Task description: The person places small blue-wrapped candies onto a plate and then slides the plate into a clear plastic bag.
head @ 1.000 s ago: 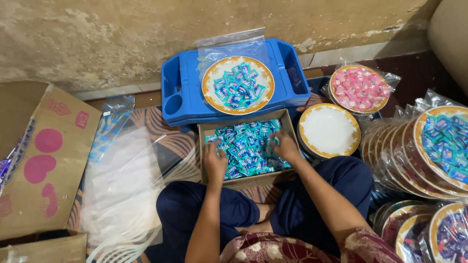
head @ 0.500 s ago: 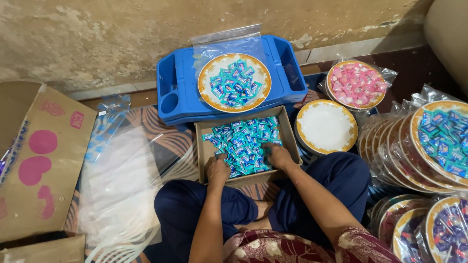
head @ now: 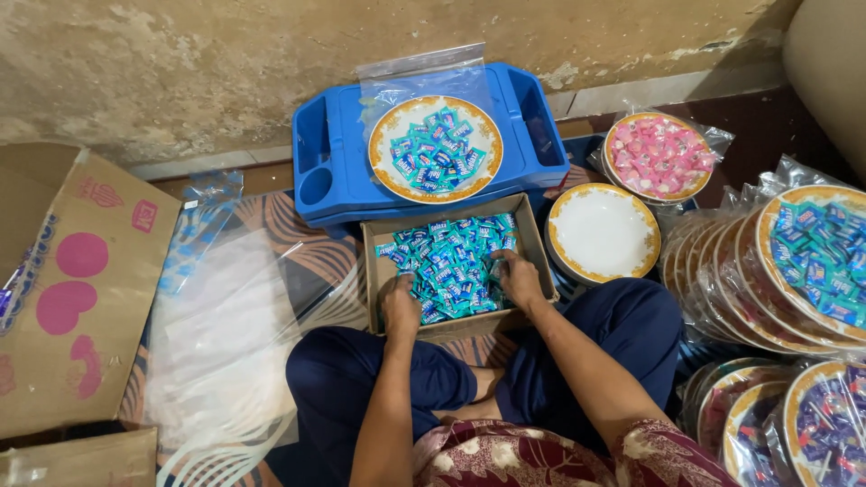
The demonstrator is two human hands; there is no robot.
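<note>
Now I see both hands in the box [head: 374,271]: left hand [head: 400,307] and right hand [head: 518,278] curl over blue candies [head: 451,261]; whether they grip any, I cannot tell. Beyond sits a tray [head: 329,153], right an empty plate [head: 603,233].

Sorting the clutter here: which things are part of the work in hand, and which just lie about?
In use: left hand, right hand, box of blue sweets, filled plate on blue tray.
Lying about: empty plate, pink sweets plate, big carton.
</note>
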